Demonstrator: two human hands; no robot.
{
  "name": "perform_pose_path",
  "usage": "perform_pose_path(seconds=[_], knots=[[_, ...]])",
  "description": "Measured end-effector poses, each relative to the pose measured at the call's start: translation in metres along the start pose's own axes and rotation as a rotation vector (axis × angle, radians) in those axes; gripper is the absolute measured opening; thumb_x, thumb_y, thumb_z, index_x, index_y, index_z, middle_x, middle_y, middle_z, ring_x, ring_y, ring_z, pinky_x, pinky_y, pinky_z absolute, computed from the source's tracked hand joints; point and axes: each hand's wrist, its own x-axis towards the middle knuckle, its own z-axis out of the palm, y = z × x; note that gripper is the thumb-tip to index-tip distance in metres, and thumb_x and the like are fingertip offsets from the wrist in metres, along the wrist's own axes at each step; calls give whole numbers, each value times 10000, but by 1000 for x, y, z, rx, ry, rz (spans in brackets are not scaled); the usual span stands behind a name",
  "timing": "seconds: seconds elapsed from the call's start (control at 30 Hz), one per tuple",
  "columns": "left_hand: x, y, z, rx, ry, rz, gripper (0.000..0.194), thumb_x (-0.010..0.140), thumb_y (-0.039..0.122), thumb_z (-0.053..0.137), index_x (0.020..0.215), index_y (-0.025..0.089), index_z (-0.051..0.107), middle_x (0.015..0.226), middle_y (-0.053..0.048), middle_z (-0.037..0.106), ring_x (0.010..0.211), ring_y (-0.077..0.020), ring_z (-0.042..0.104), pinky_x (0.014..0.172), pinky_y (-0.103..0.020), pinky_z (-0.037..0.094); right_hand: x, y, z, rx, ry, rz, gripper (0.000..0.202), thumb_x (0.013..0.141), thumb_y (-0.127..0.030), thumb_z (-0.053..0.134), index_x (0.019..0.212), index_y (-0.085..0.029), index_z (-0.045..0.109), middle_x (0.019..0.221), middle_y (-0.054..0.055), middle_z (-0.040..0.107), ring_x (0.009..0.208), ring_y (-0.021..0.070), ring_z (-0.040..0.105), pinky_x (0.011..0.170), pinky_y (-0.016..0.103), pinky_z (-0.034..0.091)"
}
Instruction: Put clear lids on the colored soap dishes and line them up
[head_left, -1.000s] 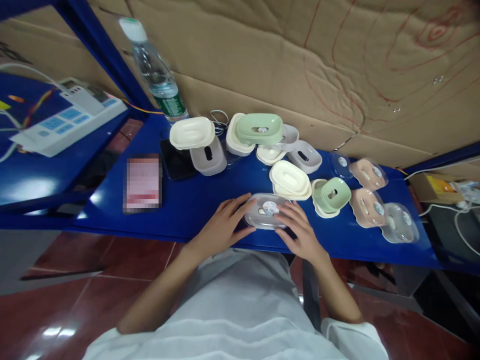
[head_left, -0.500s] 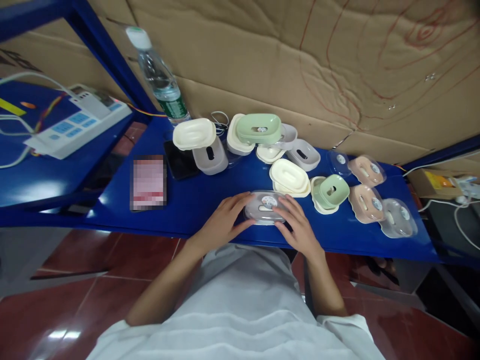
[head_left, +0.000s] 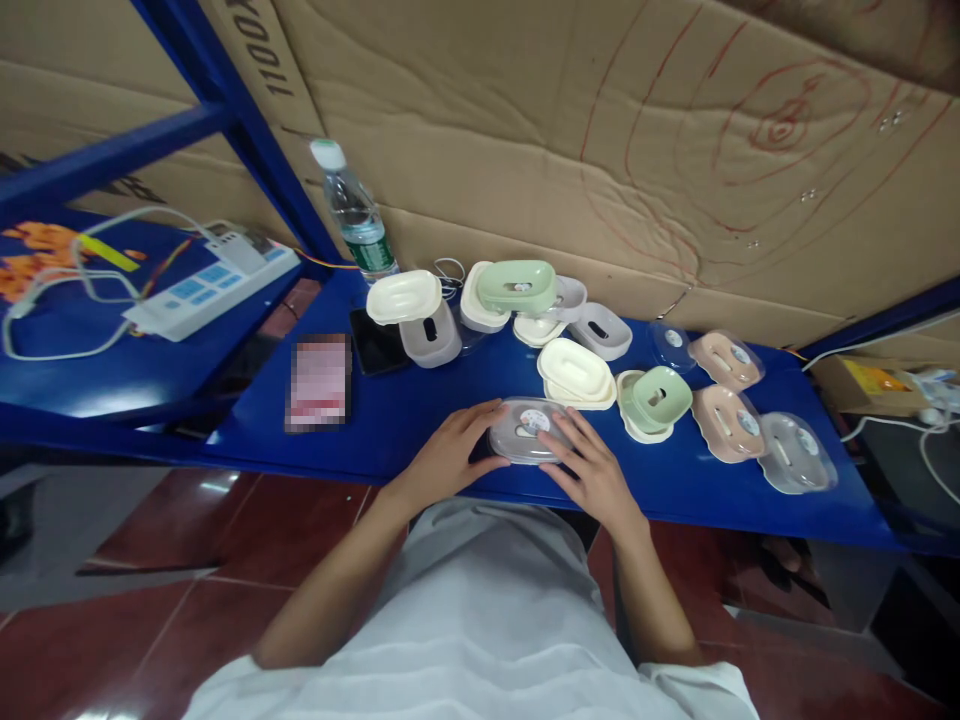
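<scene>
A grey soap dish (head_left: 516, 442) with a clear domed lid and a round sticker lies at the table's front edge. My left hand (head_left: 457, 447) grips its left end, thumb at the near side and fingers at the far side. On the right end, my right hand (head_left: 589, 465) holds it too, its fingers spread over the lid. Just beyond sit stacked cream dish parts (head_left: 574, 372). To the right is a small green tray (head_left: 660, 400) on a cream piece.
Two pink lidded dishes (head_left: 724, 425) and a grey lidded one (head_left: 796, 455) stand at the right. Behind are a green tray (head_left: 517, 285), a grey tray (head_left: 601, 332) and a water bottle (head_left: 358, 225). A black phone (head_left: 379, 342) and a power strip (head_left: 217, 290) lie left.
The camera view has shifted, so the table sits slightly lower in the picture. Both hands stay on the grey soap dish, with the right fingers a little differently placed on the lid.
</scene>
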Motion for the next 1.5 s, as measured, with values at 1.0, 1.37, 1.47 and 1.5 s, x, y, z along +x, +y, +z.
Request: perform_pose_path(seconds=[1.0,1.37,1.47,1.5], knots=[[-18,-16,-28,278,304,-131,661,1077,309,640,1677,295,363,1728,-205,391,1521,-367,547,1199,-594,534,-2,-12,6,-82,108,86,458,1055,-165,582,1488,-312,606,1333,116,669,1320,319,630,1097,546,562],[-6,1,-27,275,316,74,623,1052,243,676,1630,273,444,1632,-197,517,1494,-340,572,1172,-522,564,42,-29,17,-143,-181,403,717,1132,-394,443,1777,-270,156,1831,157,241,1703,394,213,1301,720,274],[-2,7,-25,285,288,164,464,1043,197,673,1495,258,587,1493,-161,634,1382,-308,645,1135,-490,580,33,-10,8,-178,-124,445,676,1138,-417,431,1768,-312,207,1830,127,259,1698,380,236,1309,693,275],[0,9,-25,285,291,178,432,1040,190,676,1463,244,608,1452,-159,656,1347,-303,660,1118,-484,586,27,-4,4,-191,-108,449,660,1140,-422,429,1762,-320,232,1829,120,264,1695,378,245,1311,685,273]])
